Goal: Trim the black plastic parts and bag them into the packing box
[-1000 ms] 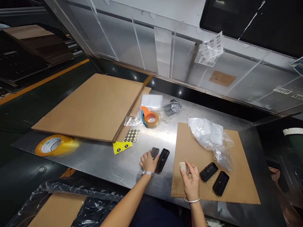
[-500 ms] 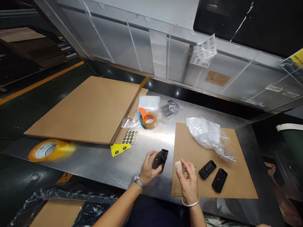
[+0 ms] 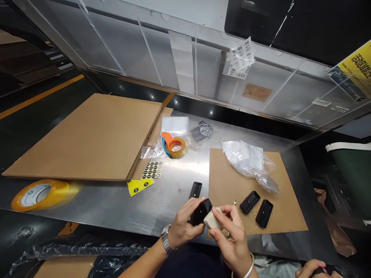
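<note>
My left hand (image 3: 185, 224), with a metal watch at the wrist, grips a black rectangular part (image 3: 201, 211). Pinched in my right hand (image 3: 232, 231) is a small cream-coloured block (image 3: 213, 219), held against the right side of that black part. A thin pen-like tool (image 3: 234, 203) sticks out behind my right fingers, mostly hidden. Another black part (image 3: 196, 189) lies on the metal table just beyond my left hand. Two more black hollow parts, one (image 3: 249, 202) beside the other (image 3: 264, 213), rest on a cardboard sheet (image 3: 281, 185) to the right.
Stacked cardboard (image 3: 87, 135) covers the table's left, with a yellow tape roll (image 3: 37, 194) in front. A tape dispenser (image 3: 174, 146), sticker sheets (image 3: 152, 170) and plastic bags (image 3: 243, 156) lie farther back. Another person's hand (image 3: 314, 268) shows at the bottom right.
Both hands have come together, bringing the cream block up to the black part. My left hand has moved away from the black part on the table. The view has shifted right.
</note>
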`<act>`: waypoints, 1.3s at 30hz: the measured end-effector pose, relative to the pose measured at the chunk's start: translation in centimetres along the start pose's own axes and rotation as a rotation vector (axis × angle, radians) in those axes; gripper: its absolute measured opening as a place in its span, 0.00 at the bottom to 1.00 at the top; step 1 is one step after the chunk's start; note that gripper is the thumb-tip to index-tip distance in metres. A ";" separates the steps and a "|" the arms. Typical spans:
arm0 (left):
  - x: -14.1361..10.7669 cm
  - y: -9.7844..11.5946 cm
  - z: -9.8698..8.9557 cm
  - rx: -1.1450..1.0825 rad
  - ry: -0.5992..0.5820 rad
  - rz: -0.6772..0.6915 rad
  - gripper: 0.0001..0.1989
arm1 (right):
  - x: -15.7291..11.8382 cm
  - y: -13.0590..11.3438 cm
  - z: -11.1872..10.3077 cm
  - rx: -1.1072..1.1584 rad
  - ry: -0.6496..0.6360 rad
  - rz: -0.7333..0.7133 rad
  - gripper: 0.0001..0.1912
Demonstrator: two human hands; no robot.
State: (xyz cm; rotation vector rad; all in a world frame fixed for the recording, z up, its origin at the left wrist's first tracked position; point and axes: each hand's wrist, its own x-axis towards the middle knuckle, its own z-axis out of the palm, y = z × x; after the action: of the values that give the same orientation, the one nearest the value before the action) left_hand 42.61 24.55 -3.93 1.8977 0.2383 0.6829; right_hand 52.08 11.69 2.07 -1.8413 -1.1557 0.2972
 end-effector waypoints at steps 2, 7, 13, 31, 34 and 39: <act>-0.1 0.4 0.3 -0.035 -0.088 -0.022 0.29 | -0.1 0.1 0.2 0.041 0.057 0.027 0.22; -0.4 0.4 0.6 -0.134 -0.095 -0.102 0.30 | 0.1 0.0 -0.4 0.087 -0.021 0.055 0.20; -0.7 1.0 0.7 -0.696 -0.226 -0.366 0.27 | 0.5 0.4 0.0 0.308 0.090 0.173 0.17; -0.3 3.0 2.2 -1.294 0.044 -1.015 0.22 | 0.4 1.0 2.2 -0.137 0.150 -0.015 0.23; 0.3 3.2 2.2 -1.294 0.014 -1.028 0.25 | 0.5 1.1 2.1 -0.144 0.111 0.020 0.22; 0.6 2.9 2.1 -1.179 -0.009 -1.071 0.26 | 1.6 1.5 1.5 -0.245 0.213 -0.044 0.22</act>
State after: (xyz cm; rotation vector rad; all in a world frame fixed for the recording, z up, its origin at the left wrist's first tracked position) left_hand 43.83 21.93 -1.70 0.4699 0.6111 -0.0081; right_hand 52.96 13.64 0.42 -2.0007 -1.1198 -0.0695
